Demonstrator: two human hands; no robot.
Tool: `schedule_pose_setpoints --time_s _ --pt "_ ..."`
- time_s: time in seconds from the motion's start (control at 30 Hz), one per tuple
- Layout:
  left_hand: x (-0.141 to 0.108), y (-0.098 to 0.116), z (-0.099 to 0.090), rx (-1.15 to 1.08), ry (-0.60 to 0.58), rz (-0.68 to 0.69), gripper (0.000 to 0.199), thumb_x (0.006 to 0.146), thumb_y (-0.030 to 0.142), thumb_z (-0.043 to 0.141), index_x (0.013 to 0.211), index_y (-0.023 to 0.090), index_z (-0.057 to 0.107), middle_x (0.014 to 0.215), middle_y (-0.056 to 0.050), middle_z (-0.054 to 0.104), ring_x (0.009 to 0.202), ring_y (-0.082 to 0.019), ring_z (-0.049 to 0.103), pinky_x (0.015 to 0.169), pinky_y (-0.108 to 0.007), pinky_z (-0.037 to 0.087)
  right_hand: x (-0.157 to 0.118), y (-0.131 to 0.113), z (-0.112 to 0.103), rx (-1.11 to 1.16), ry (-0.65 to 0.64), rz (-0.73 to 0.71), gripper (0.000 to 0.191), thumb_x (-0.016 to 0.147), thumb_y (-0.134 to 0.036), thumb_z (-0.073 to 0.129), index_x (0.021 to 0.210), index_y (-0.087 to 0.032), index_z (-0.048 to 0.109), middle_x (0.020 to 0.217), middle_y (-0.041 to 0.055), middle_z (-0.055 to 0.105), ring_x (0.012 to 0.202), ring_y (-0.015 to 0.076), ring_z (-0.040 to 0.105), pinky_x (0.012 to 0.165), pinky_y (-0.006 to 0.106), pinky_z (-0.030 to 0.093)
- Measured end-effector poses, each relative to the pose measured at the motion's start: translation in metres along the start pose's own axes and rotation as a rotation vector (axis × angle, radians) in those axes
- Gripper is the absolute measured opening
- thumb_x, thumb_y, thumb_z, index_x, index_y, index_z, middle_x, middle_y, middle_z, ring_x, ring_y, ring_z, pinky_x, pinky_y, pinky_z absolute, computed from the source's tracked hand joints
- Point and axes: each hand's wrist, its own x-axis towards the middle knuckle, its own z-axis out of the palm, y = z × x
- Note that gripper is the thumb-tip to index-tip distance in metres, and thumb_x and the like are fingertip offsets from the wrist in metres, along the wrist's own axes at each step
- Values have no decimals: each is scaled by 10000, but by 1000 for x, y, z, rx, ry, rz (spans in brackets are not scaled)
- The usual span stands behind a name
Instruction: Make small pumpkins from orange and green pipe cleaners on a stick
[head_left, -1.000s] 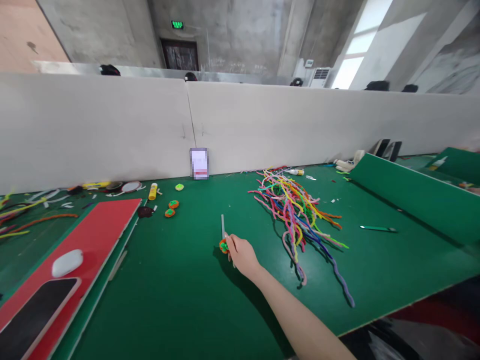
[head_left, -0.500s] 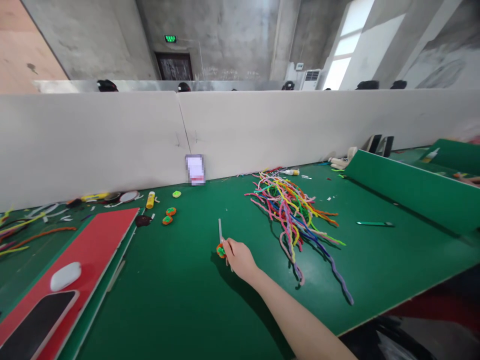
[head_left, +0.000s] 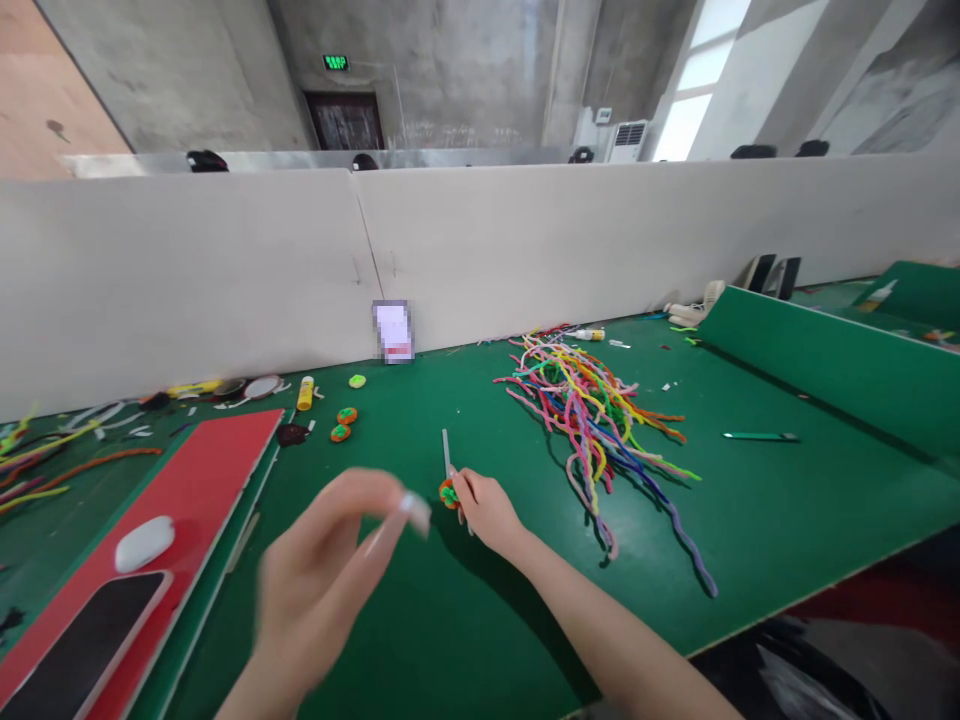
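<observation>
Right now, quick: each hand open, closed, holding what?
Left hand: raised, thumb and finger curled together, blurred; can't tell if holding anything.
Right hand: closed on orange-and-green piece and pale strip.

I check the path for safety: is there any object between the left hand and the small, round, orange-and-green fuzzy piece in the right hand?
Nothing visible stands between the left hand and the small, round, orange-and-green fuzzy piece in the right hand; only the green tabletop shows in the gap. The left hand is blurred.
</observation>
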Motion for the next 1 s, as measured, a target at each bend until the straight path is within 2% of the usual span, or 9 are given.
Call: schedule_pose_setpoints --time_s 0.07,0.13,0.2,0.27,0.37,0.5,0.73,1.0 --pt "27 -15 26 -9 -92 -53 210 784 379 496 713 196 569 631 -1 561 612 -145 525 566 -257 443 -1 0 1 85 -8 14 412 910 -416 233 702 -168 488 480 -26 511 378 77 461 430 183 323" --pt "38 -39 51 -29 -126 -150 331 823 417 407 599 180 466 510 30 439 480 -105 430 481 -226 370 -2 -1 0 125 -1 13 426 904 -440 231 684 -171 479 480 -26 499 382 78 461 426 184 323" --pt "35 -63 70 -43 -104 -238 388 847 441 332 557 186 373 476 49 338 437 -90 351 448 -215 313 -3 -3 0 115 19 -6 430 902 -443 234 667 -175 474 482 -23 489 407 86 468 439 189 327" --pt "25 -78 82 -59 -203 -242 395 851 449 311 565 184 377 493 47 346 450 -91 348 462 -215 303 -4 -6 -2 85 30 -20 421 903 -431 238 665 -178 476 489 -20 487 427 92 466 454 196 330" --pt "14 -84 87 -116 -264 -262 399 858 455 282 589 183 396 492 53 319 451 -93 329 479 -219 298 -5 -10 -2 23 38 -35 412 898 -424 263 641 -180 474 507 -11 491 464 100 460 483 204 333" --pt "15 -81 87 -205 -299 -358 407 851 478 275 601 183 401 475 62 282 426 -87 284 450 -218 268 -5 -11 -2 -28 33 -27 407 885 -434 299 604 -181 450 513 -13 481 470 98 428 477 202 311" --pt "18 -85 90 -165 -307 -401 404 837 471 319 571 178 400 462 52 342 428 -82 324 452 -219 272 -7 -9 -2 -45 5 -24 384 876 -424 327 594 -180 413 505 -17 467 457 90 408 470 203 280" --pt "13 -81 88 -209 -347 -307 354 873 399 304 622 176 416 523 44 360 483 -86 352 497 -219 294 -7 -12 -3 -22 15 -6 371 888 -373 321 577 -180 383 486 -26 438 446 85 387 468 206 271"
